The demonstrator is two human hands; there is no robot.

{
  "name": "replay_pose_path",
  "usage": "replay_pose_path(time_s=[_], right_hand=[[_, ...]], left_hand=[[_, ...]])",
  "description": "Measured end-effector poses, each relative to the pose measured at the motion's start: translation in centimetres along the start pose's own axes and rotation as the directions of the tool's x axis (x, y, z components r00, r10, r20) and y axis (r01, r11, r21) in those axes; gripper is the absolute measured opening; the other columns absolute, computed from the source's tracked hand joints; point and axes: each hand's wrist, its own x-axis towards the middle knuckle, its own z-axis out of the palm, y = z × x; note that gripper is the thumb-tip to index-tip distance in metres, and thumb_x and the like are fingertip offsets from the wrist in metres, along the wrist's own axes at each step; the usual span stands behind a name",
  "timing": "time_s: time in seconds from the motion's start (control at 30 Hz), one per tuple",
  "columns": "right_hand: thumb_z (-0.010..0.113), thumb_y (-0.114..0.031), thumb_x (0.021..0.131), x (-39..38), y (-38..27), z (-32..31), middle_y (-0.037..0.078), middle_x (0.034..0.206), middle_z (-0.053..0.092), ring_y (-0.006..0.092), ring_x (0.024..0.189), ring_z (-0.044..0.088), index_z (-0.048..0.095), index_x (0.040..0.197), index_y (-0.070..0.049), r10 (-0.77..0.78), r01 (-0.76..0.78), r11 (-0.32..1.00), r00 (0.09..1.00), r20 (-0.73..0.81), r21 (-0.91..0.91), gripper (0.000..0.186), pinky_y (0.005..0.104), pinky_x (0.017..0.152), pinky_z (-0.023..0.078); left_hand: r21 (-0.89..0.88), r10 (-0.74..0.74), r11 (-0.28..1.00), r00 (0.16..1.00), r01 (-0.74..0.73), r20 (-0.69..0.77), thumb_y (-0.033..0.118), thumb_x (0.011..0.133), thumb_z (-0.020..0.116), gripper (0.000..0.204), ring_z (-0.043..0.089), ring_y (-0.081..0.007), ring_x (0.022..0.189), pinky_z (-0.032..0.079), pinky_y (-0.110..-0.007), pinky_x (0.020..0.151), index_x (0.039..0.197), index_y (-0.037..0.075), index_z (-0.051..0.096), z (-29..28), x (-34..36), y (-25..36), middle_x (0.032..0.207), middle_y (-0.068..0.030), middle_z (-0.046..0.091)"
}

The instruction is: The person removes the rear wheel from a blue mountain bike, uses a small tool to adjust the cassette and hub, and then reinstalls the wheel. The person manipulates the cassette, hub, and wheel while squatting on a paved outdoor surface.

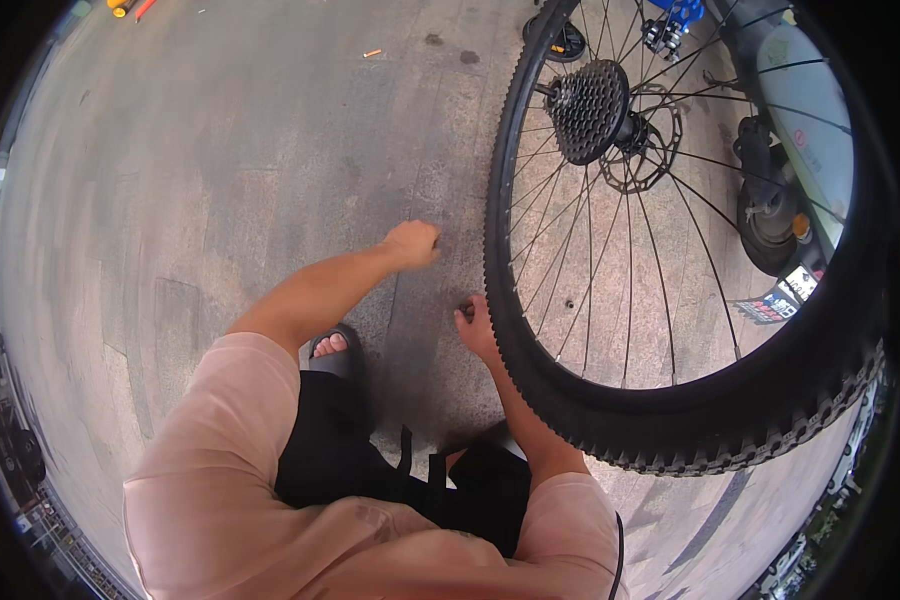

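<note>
Nearest, at six o'clock in the view, the person's pink shirt and black shorts fill the lower edge, with a sandalled foot (pixel 332 346) on the grey stone paving (pixel 220 180) just beyond the left knee.

The two hands are apart. The left hand (pixel 413 243) reaches out on a straight arm towards eleven o'clock from the body, knuckles up and closed into a fist low over the paving. Whether it grips anything cannot be told. The right hand (pixel 475 326) is closer in, the forearm running up along the tyre, the fingers curled against the tread at the wheel's nine o'clock edge. There is something small and dark at the fingertips, but it is too small to name, and whether the hand is clamped on it or on the tread does not show.

The bicycle wheel (pixel 530 340) stands at the person's right and takes up the whole two-to-four o'clock side of the view — a knobby black tyre, thin spokes, a cassette (pixel 590 97) and a brake disc (pixel 655 140) at the hub.

By my reading, the hands are working at the tyre's edge rather than at the hub. Any next move there calls for a steady wheel and a firm fingertip grip on the tread.

Farther off, at one o'clock, are a blue part (pixel 682 12) and a dark parked vehicle (pixel 770 215).
</note>
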Motion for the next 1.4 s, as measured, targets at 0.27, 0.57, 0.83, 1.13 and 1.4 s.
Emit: replay_pose_path(time_s=[0.27, 0.57, 0.83, 1.13, 1.4], right_hand=[[0.067, -0.014, 0.084, 0.6, -3.7, 3.2, 0.01, 0.091, 0.063, 0.018, 0.074, 0.062, 0.056, 0.109, -0.003, 0.04, 0.038, 0.934, 0.977, -0.209, 0.356, 0.029, 0.0321, 0.068, 0.052], [0.067, -0.009, 0.084, 1.3, -7.6, 2.2, 0.011, 0.107, 0.054, 0.0149, 0.073, 0.057, 0.054, 0.112, -0.001, -0.091, 0.239, 0.862, 0.94, -0.328, 0.446, 0.032, 0.0286, 0.063, 0.05], [0.067, -0.014, 0.085, 0.3, -7.6, 2.3, 0.012, 0.107, 0.054, 0.0147, 0.07, 0.056, 0.049, 0.121, 0.0, -0.041, 0.187, 0.877, 0.947, -0.318, 0.443, 0.043, 0.0279, 0.065, 0.049], [0.066, -0.019, 0.084, -3.4, 0.1, 1.3, 0.016, 0.1, 0.06, 0.024, 0.076, 0.063, 0.053, 0.113, -0.002, -0.096, 0.097, 0.995, 0.995, -0.032, 0.035, 0.036, 0.036, 0.07, 0.051], [0.065, -0.02, 0.083, -3.2, 0.8, 1.3, 0.014, 0.104, 0.061, 0.0291, 0.083, 0.064, 0.056, 0.109, -0.004, -0.062, 0.061, 0.996, 0.998, -0.009, -0.068, 0.032, 0.0402, 0.074, 0.052]], left_hand=[[-0.64, -0.01, 0.751, 0.972, 0.162, 0.235, 0.026, 0.083, 0.065, 0.028, 0.066, -0.029, 0.079, 0.052, -0.04, 0.07, 0.101, 0.004, 0.062, 3.8, -3.1, -0.9, 0.09, -0.0153, 0.067], [-0.824, 0.261, 0.088, 0.785, 0.56, 0.561, 0.024, 0.089, 0.066, 0.027, 0.063, -0.0199, 0.091, 0.049, -0.034, 0.079, 0.108, 0.006, 0.061, 0.7, -3.6, -2.3, 0.1, -0.0083, 0.065], [-0.895, 0.292, -0.108, 0.874, 0.434, 0.389, 0.015, 0.09, 0.063, 0.029, 0.065, -0.0211, 0.094, 0.052, -0.032, 0.08, 0.117, 0.004, 0.059, -3.0, -3.2, -2.3, 0.104, -0.0111, 0.066], [-0.874, 0.493, -0.487, 0.83, 0.015, -0.26, 0.015, 0.093, 0.057, 0.028, 0.064, -0.0207, 0.093, 0.053, -0.031, 0.083, 0.118, 0.001, 0.057, -17.7, 0.8, 4.3, 0.103, -0.0111, 0.066], [-0.86, 0.379, -0.469, 0.833, -0.203, -0.404, 0.009, 0.09, 0.062, 0.027, 0.062, -0.0195, 0.092, 0.052, -0.031, 0.083, 0.115, 0.0, 0.06, -20.9, 0.1, 6.0, 0.098, -0.0096, 0.066]])
